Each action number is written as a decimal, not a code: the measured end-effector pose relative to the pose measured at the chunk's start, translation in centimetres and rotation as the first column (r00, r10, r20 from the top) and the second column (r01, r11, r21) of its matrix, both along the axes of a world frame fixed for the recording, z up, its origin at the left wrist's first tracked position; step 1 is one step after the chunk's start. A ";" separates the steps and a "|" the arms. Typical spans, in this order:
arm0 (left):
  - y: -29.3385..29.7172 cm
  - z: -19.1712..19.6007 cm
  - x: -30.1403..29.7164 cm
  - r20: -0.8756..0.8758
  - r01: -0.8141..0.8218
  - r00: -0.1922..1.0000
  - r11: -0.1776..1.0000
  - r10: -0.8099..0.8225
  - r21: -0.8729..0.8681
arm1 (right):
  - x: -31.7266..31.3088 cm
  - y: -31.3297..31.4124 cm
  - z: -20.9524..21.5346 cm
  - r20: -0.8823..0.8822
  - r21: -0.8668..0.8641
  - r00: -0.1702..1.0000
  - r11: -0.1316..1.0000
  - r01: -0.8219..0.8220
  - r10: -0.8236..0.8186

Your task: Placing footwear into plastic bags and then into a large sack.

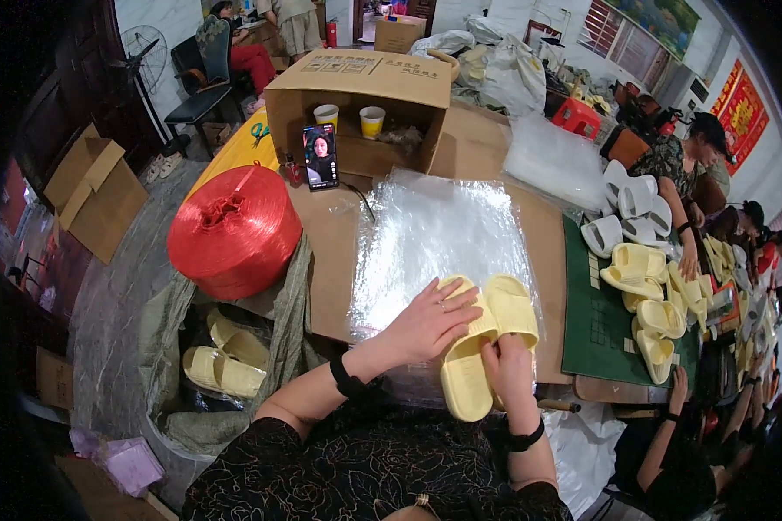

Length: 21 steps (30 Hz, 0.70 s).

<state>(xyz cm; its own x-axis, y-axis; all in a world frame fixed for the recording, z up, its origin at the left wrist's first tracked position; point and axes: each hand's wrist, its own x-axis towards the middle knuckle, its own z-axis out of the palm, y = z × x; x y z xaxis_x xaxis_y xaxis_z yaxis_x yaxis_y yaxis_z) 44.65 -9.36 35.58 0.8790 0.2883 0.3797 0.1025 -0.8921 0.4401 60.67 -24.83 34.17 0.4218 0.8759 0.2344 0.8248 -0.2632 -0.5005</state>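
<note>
Pale-yellow moulded slippers with ribbed straps (pixel 467 392): a pair, side by side in front of you at the near edge of the film, toes away from you.
Left hand (pixel 430 323): palm down across the left slipper's strap, fingers stretched out and slightly spread.
Right hand (pixel 508 369): dips into the right slipper's foot opening; fingertips hidden, so you cannot tell whether they pinch anything.
Clear, glossy plastic film in flat layers (pixel 434 230): lies on the brown, cardboard-covered desk (pixel 332 260), reaching beyond the slippers.
Strap work: likely adjusting or checking the pair; best let your left hand steady lightly, so the soft-looking straps don't crease.
Pair alignment: probably worth squaring the toes and heels while both hands are on them.
Film care: lift the soles rather than drag them; thin layers could ruck up or cling.
Shiny red round bundle of plastic twine (pixel 235 230): left of the film, well apart from your hands, above the grey-green woven sack (pixel 282 347).
</note>
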 end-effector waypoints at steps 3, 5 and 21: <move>-0.1 -0.3 -0.2 0.025 0.042 0.999 0.998 -0.041 -0.036 | -0.5 1.7 -0.4 -0.055 0.026 0.998 1.000 -0.011 0.013; -0.4 0.1 -0.3 0.032 0.068 0.997 0.996 -0.066 -0.059 | 0.1 2.9 -1.8 -0.052 0.016 0.999 1.000 0.009 -0.008; -0.3 1.7 -2.6 0.069 0.134 0.989 0.988 -0.129 -0.073 | 1.0 13.8 -4.0 0.046 0.154 0.992 0.982 0.108 -0.116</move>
<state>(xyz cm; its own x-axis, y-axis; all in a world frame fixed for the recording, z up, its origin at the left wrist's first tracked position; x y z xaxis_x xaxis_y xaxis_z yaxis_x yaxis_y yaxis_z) 42.09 -9.70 37.29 0.8860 0.2023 0.4172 -0.0440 -0.8591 0.5098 61.62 -11.04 30.22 0.4984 0.7763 0.3859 0.8214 -0.2804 -0.4967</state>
